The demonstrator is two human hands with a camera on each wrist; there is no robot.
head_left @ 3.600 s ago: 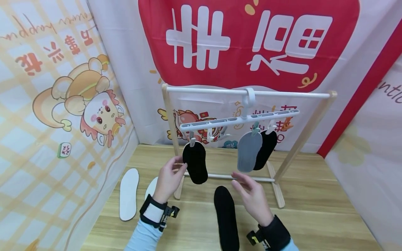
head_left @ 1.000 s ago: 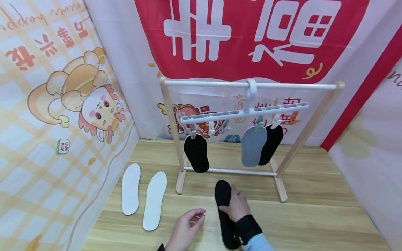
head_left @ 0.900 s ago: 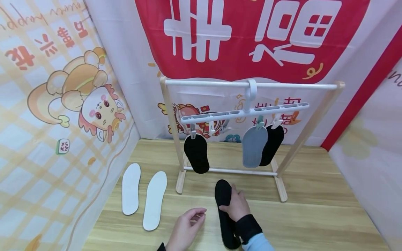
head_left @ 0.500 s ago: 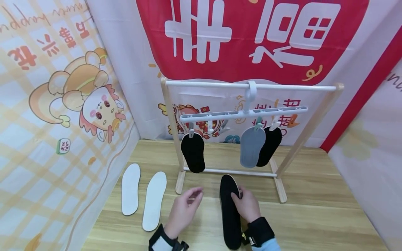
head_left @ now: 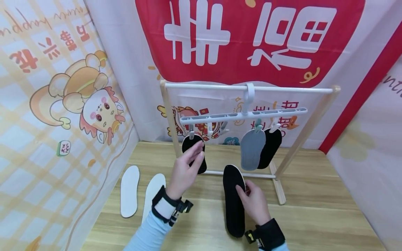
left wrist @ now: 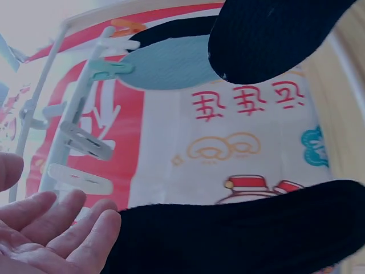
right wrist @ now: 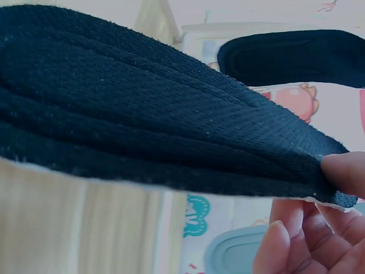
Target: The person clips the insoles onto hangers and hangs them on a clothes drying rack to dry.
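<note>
My right hand (head_left: 255, 203) pinches a black insole (head_left: 233, 205) by its edge, thumb on the dark face, and holds it above the floor. In the right wrist view the held insole (right wrist: 142, 108) slants across the picture. My left hand (head_left: 184, 172) is raised with loosely bent fingers and nothing in its grasp. It partly hides a black insole (head_left: 203, 166) hanging from a clip at the hanger's left end. White and grey clips (left wrist: 80, 180) show just beyond the left fingers in the left wrist view. A grey insole (head_left: 252, 150) and another black one (head_left: 272, 148) hang on the right.
A white clip hanger (head_left: 220, 118) hooks over the top bar of a wood-and-white rack (head_left: 204, 86). Two white insoles lie on the wood-patterned floor at left, one whole (head_left: 129, 191) and one (head_left: 154, 191) partly behind the left arm. Printed cloth walls (head_left: 78, 157) surround the area.
The right hand has lifted the black insole off the floor and toward the rack. My left hand, earlier beside the left hanging insole, went down near the floor and has risen again.
</note>
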